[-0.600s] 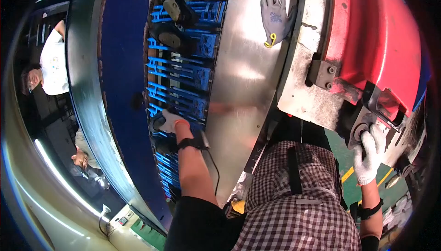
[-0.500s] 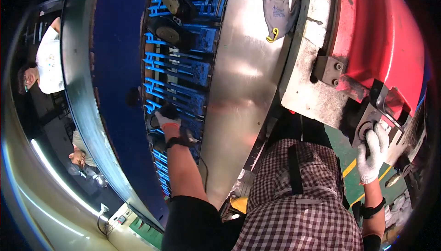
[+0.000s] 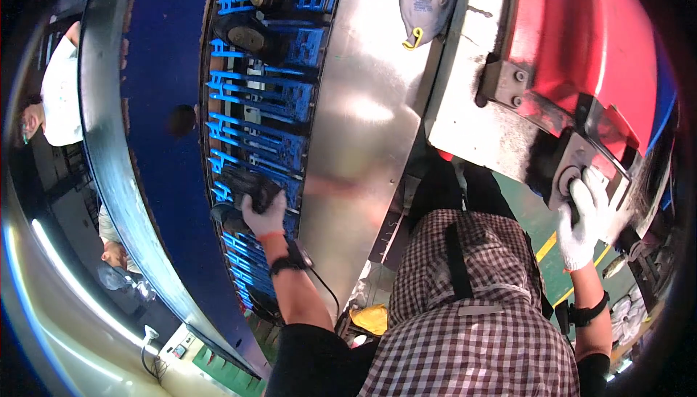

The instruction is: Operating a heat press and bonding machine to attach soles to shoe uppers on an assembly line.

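Note:
My left hand (image 3: 266, 217), in a white glove with an orange cuff, is closed on a black shoe (image 3: 245, 183) on the blue slatted rack (image 3: 299, 107). Its fingers bend over the shoe's near side; their tips are partly hidden. Beside it on the rack lies another dark shoe (image 3: 228, 215). To the right, my right hand (image 3: 583, 219), in a white knit glove, reaches up to a round fitting (image 3: 569, 179) on a dark bracket of the red machine (image 3: 602, 41). The fingers are stretched out against the fitting, with the thumb apart from them.
More black shoes (image 3: 247, 37) lie farther up the rack. A metal ledge (image 3: 363, 107) runs beside it, with a grey glove (image 3: 422, 6) at its far end. Beyond the blue panel (image 3: 163, 48), two people (image 3: 62, 103) are at the left.
The view has shifted, moving the surroundings left. My left hand has come farther over the black shoe and turned it on the rack. My right hand stays at the fitting.

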